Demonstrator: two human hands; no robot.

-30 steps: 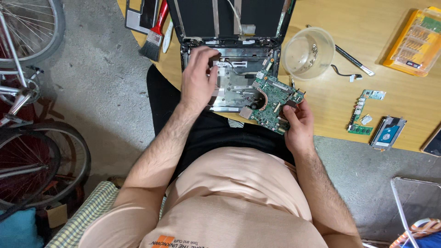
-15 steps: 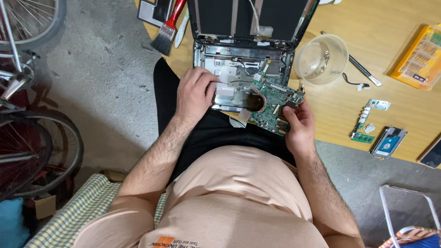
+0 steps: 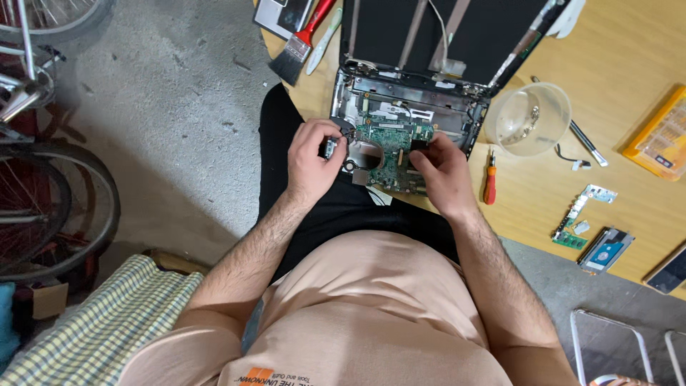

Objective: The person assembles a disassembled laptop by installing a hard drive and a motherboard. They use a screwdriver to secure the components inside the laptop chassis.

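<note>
While the view looks straight down, the scene is noted from the hands outward.

Left hand [image 3: 312, 159]: closed in a pinch on the left edge of the green circuit board [image 3: 389, 154], fingers curled around a small metal part there.

Right hand [image 3: 437, 170]: clamped on the right side of the same board, thumb on top by a dark component.

Board: held over the opened laptop base [image 3: 407, 107] at the near edge of the tabletop [image 3: 629, 50], partly above the lap; whether it rests on the base cannot be told.

Risk: the board could be flexed or dropped if one grip loosens (it is carried by its edges only), and a thin cable [image 3: 444, 43] from the lid could be snagged.

Near right: a red-handled screwdriver [image 3: 489, 180] is laid just beside the right hand, and a clear plastic bowl [image 3: 527, 118] holding small parts stands beyond it.

Far left corner: a red-handled brush [image 3: 301, 44] is laid.

Right edge: a flat yellow bit case [image 3: 661, 139] (lettering too small to read), a green memory module [image 3: 572, 232] and a silver drive [image 3: 606, 250] with a pale label are laid out.
</note>
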